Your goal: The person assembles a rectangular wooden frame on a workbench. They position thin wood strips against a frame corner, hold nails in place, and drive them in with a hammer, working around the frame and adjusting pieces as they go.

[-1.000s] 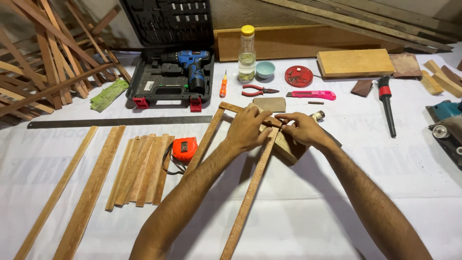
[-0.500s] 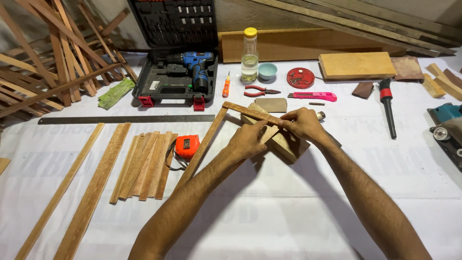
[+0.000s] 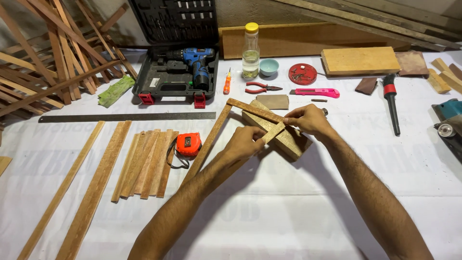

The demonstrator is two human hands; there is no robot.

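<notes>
Left hand (image 3: 245, 142) pinching short wooden strip (image 3: 272, 133) atop wood block (image 3: 281, 136); right hand (image 3: 308, 119) pinching long strip (image 3: 255, 110) above it. Risk: unfixed corner joint may slip, shifting side strip (image 3: 207, 143) toward tape measure (image 3: 188, 144) left of block.

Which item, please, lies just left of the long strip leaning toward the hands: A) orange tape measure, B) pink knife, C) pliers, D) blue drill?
A: the orange tape measure lies on the white cloth beside the slats, just left of the long strip.
</notes>
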